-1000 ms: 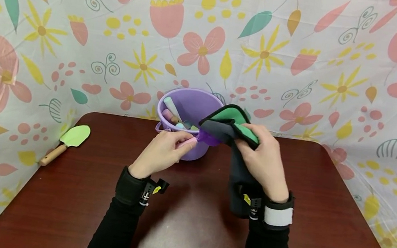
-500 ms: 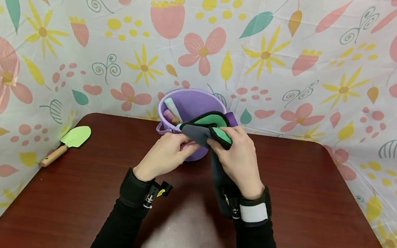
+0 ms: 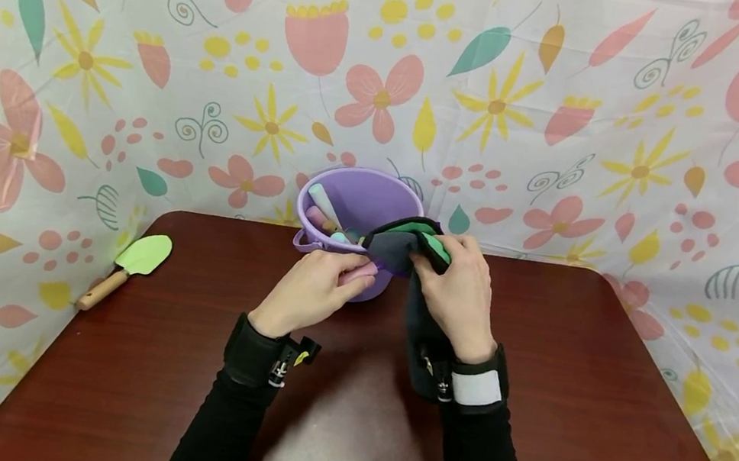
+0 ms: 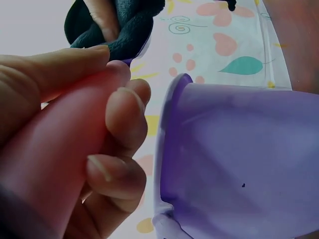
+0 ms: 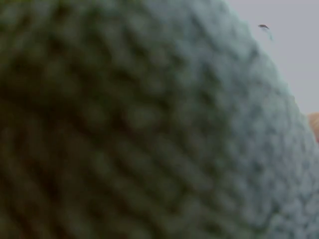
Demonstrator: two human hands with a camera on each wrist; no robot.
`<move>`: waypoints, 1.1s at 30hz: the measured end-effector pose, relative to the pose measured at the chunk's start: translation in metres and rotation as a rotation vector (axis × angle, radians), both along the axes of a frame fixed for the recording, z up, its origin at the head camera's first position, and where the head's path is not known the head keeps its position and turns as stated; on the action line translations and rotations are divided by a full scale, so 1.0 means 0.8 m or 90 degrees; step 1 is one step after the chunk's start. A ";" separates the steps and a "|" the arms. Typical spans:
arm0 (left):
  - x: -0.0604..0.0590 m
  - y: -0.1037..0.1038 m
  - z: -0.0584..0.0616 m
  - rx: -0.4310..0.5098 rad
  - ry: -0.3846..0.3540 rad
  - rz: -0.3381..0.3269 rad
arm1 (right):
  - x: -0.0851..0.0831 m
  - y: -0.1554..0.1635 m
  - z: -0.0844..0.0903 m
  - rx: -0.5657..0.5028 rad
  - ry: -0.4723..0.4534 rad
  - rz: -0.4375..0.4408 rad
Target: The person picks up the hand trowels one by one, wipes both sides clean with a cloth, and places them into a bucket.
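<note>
In the head view my left hand point(image 3: 306, 296) grips the pink handle point(image 3: 359, 271) of a small toy shovel, just in front of the bucket. The left wrist view shows fingers and thumb curled round that handle point(image 4: 60, 134). My right hand point(image 3: 461, 296) pinches a folded cloth point(image 3: 422, 337), grey outside with a green face and black edging. The cloth is wrapped over the shovel's purple blade, which is mostly hidden, and its loose end hangs toward the right wrist. Blurred grey cloth point(image 5: 239, 124) fills most of the right wrist view.
A purple bucket point(image 3: 381, 190) stands at the table's back edge, holding several pastel-handled tools point(image 3: 323, 202). At the left edge lies a green trowel point(image 3: 143, 254) with a wooden handle. Floral-patterned fabric point(image 3: 568, 78) surrounds the brown table point(image 3: 565, 385) at the back and sides.
The right hand slid the cloth left along the shovel, baring the purple blade's end beyond it, then came slightly back right over the blade. The left hand kept its grip and shifted little.
</note>
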State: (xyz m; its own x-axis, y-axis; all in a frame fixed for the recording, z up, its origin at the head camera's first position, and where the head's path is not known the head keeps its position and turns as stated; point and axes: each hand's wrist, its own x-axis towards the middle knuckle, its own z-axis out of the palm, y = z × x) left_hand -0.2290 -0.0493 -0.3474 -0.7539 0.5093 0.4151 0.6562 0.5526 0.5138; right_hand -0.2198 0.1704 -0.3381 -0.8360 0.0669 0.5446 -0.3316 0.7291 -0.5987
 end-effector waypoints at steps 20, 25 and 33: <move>-0.003 -0.004 -0.003 0.030 -0.060 -0.025 | -0.012 0.044 -0.005 -0.092 0.051 -0.084; -0.004 -0.006 0.000 0.060 -0.080 -0.055 | -0.012 0.056 -0.004 -0.139 0.045 -0.100; -0.003 -0.006 0.005 0.132 -0.144 -0.119 | -0.008 0.062 0.001 -0.299 -0.009 -0.005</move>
State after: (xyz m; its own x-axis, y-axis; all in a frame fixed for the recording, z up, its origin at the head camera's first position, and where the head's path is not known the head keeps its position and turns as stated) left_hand -0.2311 -0.0539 -0.3431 -0.7399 0.5701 0.3572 0.5932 0.3024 0.7461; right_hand -0.2259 0.2199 -0.3377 -0.8418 0.3100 0.4419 -0.3161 0.3806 -0.8691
